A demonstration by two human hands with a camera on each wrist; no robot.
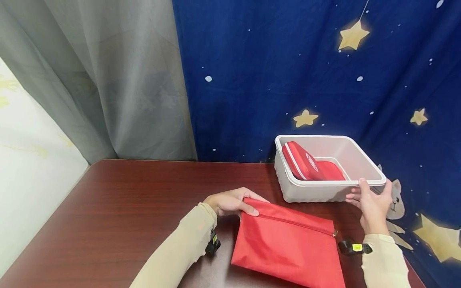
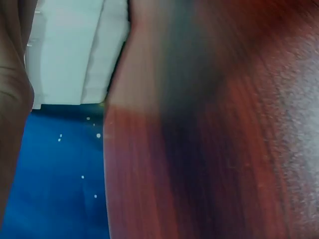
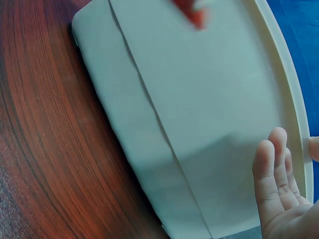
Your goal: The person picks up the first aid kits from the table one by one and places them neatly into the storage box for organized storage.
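A flat red zip pouch (image 1: 288,244) hangs tilted over the near part of the table. My left hand (image 1: 232,202) pinches its upper left corner, thumb on the front just by the zipper. Part of that hand (image 2: 12,89) shows blurred at the edge of the left wrist view. My right hand (image 1: 372,204) grips the near right corner of a white plastic bin (image 1: 317,192), with fingers (image 3: 266,169) against its outer wall and the thumb at the rim. Inside the bin, a red zip case (image 1: 300,160) leans on the left wall over another flat red item (image 1: 330,170).
The bin stands at the back right of a dark red-brown wooden table (image 1: 144,208). Behind the table hang a grey curtain (image 1: 133,80) and a blue star-patterned curtain (image 1: 252,80). A white surface (image 1: 32,168) borders the table on the left.
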